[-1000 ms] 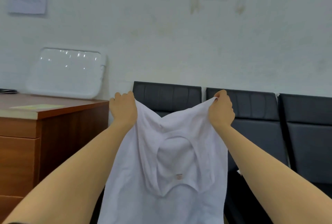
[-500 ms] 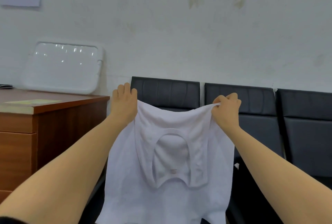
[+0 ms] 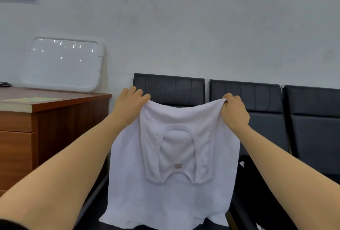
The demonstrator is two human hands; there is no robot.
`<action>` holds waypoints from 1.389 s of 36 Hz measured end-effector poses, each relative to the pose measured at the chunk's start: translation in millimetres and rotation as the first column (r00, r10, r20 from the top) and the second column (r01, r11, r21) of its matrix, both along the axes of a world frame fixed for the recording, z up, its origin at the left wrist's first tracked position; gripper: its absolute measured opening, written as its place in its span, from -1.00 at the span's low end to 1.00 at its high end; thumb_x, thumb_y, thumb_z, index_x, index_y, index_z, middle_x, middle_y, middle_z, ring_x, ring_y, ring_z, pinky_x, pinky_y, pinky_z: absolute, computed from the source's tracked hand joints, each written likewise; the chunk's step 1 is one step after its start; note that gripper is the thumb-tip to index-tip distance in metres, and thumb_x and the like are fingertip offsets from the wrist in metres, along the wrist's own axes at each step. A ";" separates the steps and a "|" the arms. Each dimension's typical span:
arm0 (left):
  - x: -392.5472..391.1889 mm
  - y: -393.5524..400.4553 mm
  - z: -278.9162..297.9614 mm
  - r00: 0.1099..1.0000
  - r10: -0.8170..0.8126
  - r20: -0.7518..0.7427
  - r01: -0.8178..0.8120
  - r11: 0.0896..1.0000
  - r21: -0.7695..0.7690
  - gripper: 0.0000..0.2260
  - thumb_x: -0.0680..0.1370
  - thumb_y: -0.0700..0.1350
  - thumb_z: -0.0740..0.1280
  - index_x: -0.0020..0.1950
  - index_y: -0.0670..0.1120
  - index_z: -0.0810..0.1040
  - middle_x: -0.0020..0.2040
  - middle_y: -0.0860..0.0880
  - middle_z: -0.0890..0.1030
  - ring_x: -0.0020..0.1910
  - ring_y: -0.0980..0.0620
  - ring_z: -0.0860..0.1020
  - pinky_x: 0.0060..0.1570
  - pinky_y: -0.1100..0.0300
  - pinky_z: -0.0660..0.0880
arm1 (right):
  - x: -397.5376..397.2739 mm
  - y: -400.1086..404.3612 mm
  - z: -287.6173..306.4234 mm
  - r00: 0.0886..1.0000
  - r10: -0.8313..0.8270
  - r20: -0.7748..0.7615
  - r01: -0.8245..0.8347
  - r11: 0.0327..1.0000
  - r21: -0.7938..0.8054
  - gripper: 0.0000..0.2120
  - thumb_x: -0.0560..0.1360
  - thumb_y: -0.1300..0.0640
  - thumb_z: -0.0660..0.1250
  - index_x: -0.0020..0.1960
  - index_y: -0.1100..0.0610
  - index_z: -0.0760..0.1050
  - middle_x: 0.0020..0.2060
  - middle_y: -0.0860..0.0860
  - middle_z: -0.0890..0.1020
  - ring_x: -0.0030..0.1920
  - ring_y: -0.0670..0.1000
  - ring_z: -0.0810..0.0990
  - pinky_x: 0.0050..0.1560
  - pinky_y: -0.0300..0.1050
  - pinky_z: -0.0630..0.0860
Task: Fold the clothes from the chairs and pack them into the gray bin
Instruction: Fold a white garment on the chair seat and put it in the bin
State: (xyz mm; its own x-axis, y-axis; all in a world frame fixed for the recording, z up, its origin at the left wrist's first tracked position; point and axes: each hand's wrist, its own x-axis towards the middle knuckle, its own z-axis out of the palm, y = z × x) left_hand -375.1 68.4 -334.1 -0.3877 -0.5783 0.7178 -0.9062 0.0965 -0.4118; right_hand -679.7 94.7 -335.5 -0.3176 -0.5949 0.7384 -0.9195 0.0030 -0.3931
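Hands hold a white shirt (image 3: pixel 171 156) up at centre: left hand (image 3: pixel 128 106) grips the 10 o'clock corner, right hand (image 3: pixel 234 112) pinches the 2 o'clock one. Keeping both corners level and taut should give an even fold.

Just one view here, head-mounted, wide-angle. Looks forward and a bit down, straight at a pale wall (image 3: pixel 184 27) with a row of black chairs (image 3: pixel 257 115) along it from 12 to 3 o'clock. Sits close: both forearms run in from 7 and 5 o'clock and fill the lower half, left hand (image 3: pixel 128 104) and right hand (image 3: pixel 235 113) near centre, each with a grip on the top edge of a white shirt (image 3: pixel 171 183) hanging dead centre. Wooden counter (image 3: pixel 55 104) off at 9 o'clock. No second view to overlap with.
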 end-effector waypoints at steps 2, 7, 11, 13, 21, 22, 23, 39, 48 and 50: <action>3.0 1.5 0.2 0.994 0.066 0.082 -0.066 0.998 -0.003 -0.74 0.57 -0.24 0.20 0.24 -0.08 0.40 0.14 -0.05 0.46 0.15 -0.04 0.35 0.13 0.14 0.27 | 0.0 1.3 -0.6 0.997 -0.042 -0.060 0.044 0.999 0.032 -0.75 0.59 0.23 0.03 0.21 0.15 0.38 0.09 0.14 0.46 -0.01 0.18 0.47 -0.17 -0.02 0.42; 4.8 1.0 -0.9 0.972 0.188 0.141 -0.195 0.980 0.034 -0.79 0.56 -0.25 0.14 0.13 -0.10 0.50 0.03 -0.01 0.50 0.14 -0.05 0.35 0.10 0.15 0.26 | -6.2 3.7 -6.2 0.897 -0.274 -0.348 0.322 0.943 0.087 -0.72 0.52 0.27 0.14 0.20 0.08 0.39 0.21 0.09 0.40 0.14 0.18 0.34 0.13 -0.03 0.29; 6.2 0.2 -1.0 0.970 0.226 0.094 -0.235 0.966 0.107 -0.77 0.56 -0.20 0.12 0.07 -0.10 0.55 -0.13 0.00 0.42 0.13 -0.05 0.34 0.13 0.14 0.26 | -13.1 2.8 -8.6 0.861 -0.261 -0.436 0.317 0.946 0.060 -0.76 0.49 0.32 0.19 0.10 0.11 0.46 0.11 0.06 0.44 0.11 0.13 0.37 0.19 -0.04 0.27; 5.1 0.1 -1.1 0.970 0.239 0.050 -0.243 0.962 0.123 -0.76 0.55 -0.15 0.12 0.04 -0.09 0.57 -0.17 0.01 0.38 0.11 -0.04 0.34 0.15 0.12 0.26 | -14.6 1.7 -7.9 0.886 -0.195 -0.421 0.241 0.969 0.058 -0.77 0.48 0.36 0.18 0.06 0.14 0.48 -0.02 0.05 0.45 0.00 0.08 0.38 0.12 -0.09 0.27; 2.6 7.5 -1.5 0.948 0.310 0.065 -0.314 0.948 0.055 -0.80 0.55 -0.13 0.28 0.16 -0.07 0.49 0.06 -0.02 0.50 0.20 -0.05 0.34 0.20 0.13 0.28 | -1.0 4.8 -8.4 0.950 -0.085 -0.302 0.101 0.994 0.037 -0.81 0.46 0.39 0.08 -0.03 0.22 0.39 -0.07 0.12 0.36 -0.11 0.07 0.25 -0.07 -0.10 0.18; 1.7 9.4 -1.3 0.950 0.310 0.040 -0.312 0.949 0.043 -0.80 0.54 -0.15 0.28 0.16 -0.08 0.48 0.06 -0.03 0.50 0.18 -0.05 0.34 0.19 0.13 0.28 | -0.4 6.1 -8.0 0.954 -0.083 -0.289 0.096 0.995 0.031 -0.85 0.48 0.35 0.07 -0.06 0.22 0.39 -0.09 0.11 0.35 -0.11 0.07 0.24 -0.07 -0.09 0.17; 0.5 11.1 -1.4 0.953 0.304 0.014 -0.304 0.952 0.032 -0.78 0.54 -0.17 0.27 0.18 -0.08 0.46 0.06 -0.03 0.49 0.17 -0.06 0.35 0.18 0.13 0.29 | 0.0 7.8 -7.9 0.957 -0.079 -0.280 0.090 0.996 0.027 -0.86 0.50 0.30 0.07 -0.09 0.22 0.40 -0.11 0.11 0.34 -0.11 0.08 0.25 -0.06 -0.07 0.17; 0.5 47.4 29.9 0.979 0.165 -0.123 -0.180 0.976 -0.122 -0.93 0.49 -0.24 0.09 -0.18 -0.10 0.28 -0.16 -0.04 0.50 -0.10 -0.05 0.35 0.03 0.14 0.27 | 21.1 42.8 31.6 0.992 -0.111 -0.065 0.098 0.980 -0.171 -0.82 0.49 0.19 0.16 -0.20 0.24 0.46 -0.12 0.08 0.32 -0.01 0.14 0.29 0.04 0.00 0.14; 2.6 59.1 49.0 0.978 0.139 -0.153 -0.160 0.978 -0.137 -0.67 0.51 -0.18 0.16 -0.44 -0.10 0.16 -0.46 0.03 0.23 -0.24 -0.05 0.28 -0.06 0.13 0.26 | 36.0 49.1 49.0 0.990 -0.127 -0.057 0.109 0.964 -0.244 -0.77 0.52 0.11 0.13 -0.22 0.22 0.41 -0.10 0.07 0.30 0.01 0.13 0.28 0.09 0.04 0.17; 4.4 54.2 50.0 0.971 0.151 -0.183 -0.168 0.982 -0.081 -0.69 0.55 -0.15 0.06 -0.41 -0.09 0.19 -0.43 0.03 0.25 -0.18 -0.04 0.28 0.00 0.13 0.21 | 36.1 45.2 48.4 0.987 -0.141 -0.071 0.120 0.964 -0.238 -0.75 0.52 0.10 0.13 -0.23 0.22 0.42 -0.10 0.07 0.30 0.02 0.14 0.29 0.09 0.04 0.17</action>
